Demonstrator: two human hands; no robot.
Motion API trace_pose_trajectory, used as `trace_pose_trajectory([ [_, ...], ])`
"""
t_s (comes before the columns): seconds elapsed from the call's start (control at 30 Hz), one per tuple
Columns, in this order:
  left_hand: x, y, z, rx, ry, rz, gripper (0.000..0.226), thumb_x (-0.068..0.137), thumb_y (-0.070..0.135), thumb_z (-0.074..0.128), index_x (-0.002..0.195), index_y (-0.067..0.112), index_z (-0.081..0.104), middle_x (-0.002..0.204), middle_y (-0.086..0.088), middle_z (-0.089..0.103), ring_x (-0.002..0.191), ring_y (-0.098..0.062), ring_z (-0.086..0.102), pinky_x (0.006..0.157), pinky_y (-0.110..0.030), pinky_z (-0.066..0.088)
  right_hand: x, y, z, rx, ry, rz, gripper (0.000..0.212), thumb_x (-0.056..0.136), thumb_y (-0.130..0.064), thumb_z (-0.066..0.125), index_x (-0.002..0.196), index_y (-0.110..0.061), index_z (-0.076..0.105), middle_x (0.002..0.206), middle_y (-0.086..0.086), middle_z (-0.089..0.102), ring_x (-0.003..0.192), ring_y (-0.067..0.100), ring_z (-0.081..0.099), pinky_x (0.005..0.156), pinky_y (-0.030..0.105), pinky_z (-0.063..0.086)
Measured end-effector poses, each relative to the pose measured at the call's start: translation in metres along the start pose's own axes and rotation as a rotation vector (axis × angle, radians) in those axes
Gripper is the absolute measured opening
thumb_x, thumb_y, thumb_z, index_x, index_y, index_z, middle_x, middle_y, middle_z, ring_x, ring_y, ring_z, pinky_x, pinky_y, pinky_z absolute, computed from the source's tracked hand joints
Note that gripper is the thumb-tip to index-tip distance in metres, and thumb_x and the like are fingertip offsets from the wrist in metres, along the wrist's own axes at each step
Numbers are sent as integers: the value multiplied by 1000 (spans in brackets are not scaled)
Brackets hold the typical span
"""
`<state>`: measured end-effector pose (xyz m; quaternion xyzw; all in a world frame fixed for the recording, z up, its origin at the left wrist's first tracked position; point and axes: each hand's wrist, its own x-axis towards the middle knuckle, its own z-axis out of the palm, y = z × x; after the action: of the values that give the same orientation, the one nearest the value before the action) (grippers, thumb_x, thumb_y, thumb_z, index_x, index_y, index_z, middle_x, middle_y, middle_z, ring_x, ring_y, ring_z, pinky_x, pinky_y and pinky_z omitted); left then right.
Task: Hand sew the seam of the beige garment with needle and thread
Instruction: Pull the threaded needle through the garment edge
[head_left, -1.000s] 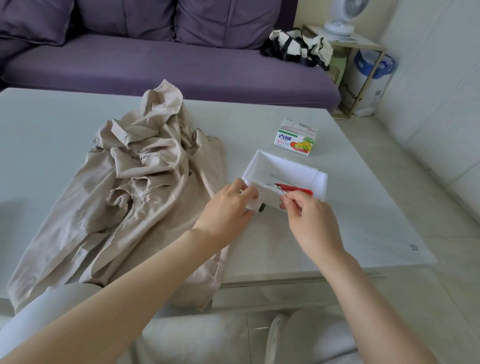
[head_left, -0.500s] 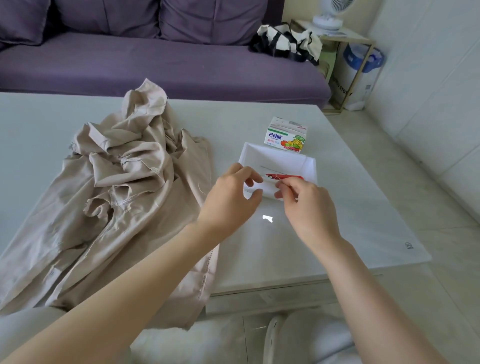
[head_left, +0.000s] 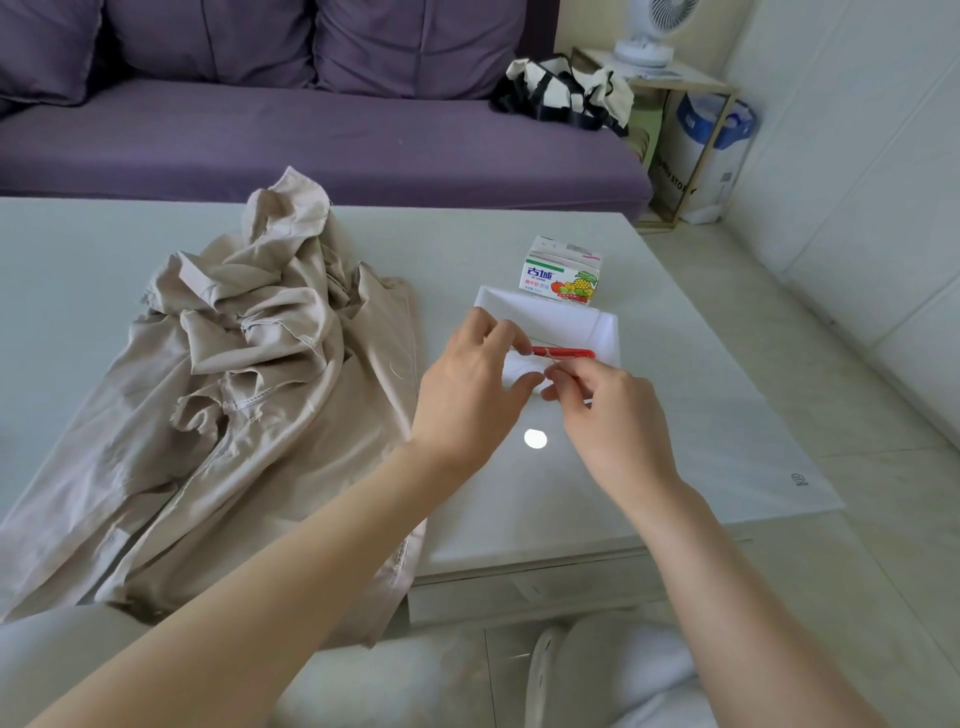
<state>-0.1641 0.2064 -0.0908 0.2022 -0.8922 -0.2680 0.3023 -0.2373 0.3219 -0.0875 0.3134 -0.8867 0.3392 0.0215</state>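
Roughly, beige garment (head_left: 249, 395) lies lengthwise, pointing toward the sofa (head_left: 311, 140)

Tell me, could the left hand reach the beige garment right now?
Probably yes: the left hand hovers right beside the beige garment, nothing stands between them, though its fingers seem busy at the white tray.
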Motion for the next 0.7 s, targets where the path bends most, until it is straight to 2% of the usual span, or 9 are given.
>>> trace_pose_trajectory([
  [0.1, 3, 0, 1, 17, 2, 4, 17, 84, 33, 68, 97, 21, 69, 91, 6, 45, 79, -6, 39, 53, -24, 31, -1, -1, 1, 20, 14, -16, 22, 95, -24, 49, 101, -25, 70, 84, -2, 73, 82, 25, 65, 72, 38, 52],
  [0.2, 3, 0, 2, -14, -7, -4, 12, 86, 32, 67, 90, 23, 72, 86, 7, 46, 80, -4, 38, 54, -25, 34, -5, -3, 0, 30, 28, -32, 22, 95, -21, 49, 98, -25, 70, 83, -5, 73, 82, 23, 65, 71, 37, 52],
  [0.33, 1, -9, -6, -93, -29, -38, 7, 87, 27, 66, 85, 23, 71, 86, 11, 52, 83, -6, 42, 64, -27, 40, -8, -6, 0, 76, 21, -12, 20, 95, -20, 51, 95, -19, 71, 83, -9, 73, 84, 20, 65, 72, 34, 51],
  [0.43, 2, -19, -18, -133, -37, -61, 9, 87, 22, 66, 78, 24, 65, 83, 13, 56, 73, -9, 46, 68, -24, 40, -7, -9, 1, 61, 4, -9, 20, 95, -20, 51, 95, -19, 71, 85, -10, 73, 83, 19, 64, 69, 30, 48],
  [0.5, 6, -25, -28, -154, -61, -107, 13, 87, 19, 65, 76, 25, 62, 76, 16, 59, 66, -4, 51, 64, -17, 40, -3, -13, 2, 19, -14, -11, 21, 95, -21, 50, 97, -21, 71, 88, -10, 73, 83, 19, 62, 69, 28, 46],
  [0.57, 10, -28, -36, -203, -76, -148, 14, 87, 13, 64, 75, 21, 63, 67, 18, 59, 61, 3, 53, 60, -7, 38, 4, -19, 2, -38, -37, -25, 23, 96, -22, 47, 98, -22, 70, 91, -8, 73, 86, 21, 61, 72, 32, 48],
  [0.63, 15, -31, -43, -230, -69, -158, 14, 86, 8, 62, 75, 16, 64, 64, 17, 60, 58, 7, 54, 60, -6, 39, 12, -28, 1, -118, -52, -56, 24, 96, -22, 45, 99, -22, 69, 92, -3, 73, 88, 26, 61, 74, 36, 49],
  [0.7, 20, -33, -49, -241, -52, -169, 12, 88, 7, 60, 77, 12, 61, 65, 14, 62, 56, 4, 54, 59, -7, 39, 23, -40, 1, -175, -50, -99, 26, 97, -23, 43, 99, -21, 68, 92, 2, 72, 87, 27, 61, 73, 37, 49],
])
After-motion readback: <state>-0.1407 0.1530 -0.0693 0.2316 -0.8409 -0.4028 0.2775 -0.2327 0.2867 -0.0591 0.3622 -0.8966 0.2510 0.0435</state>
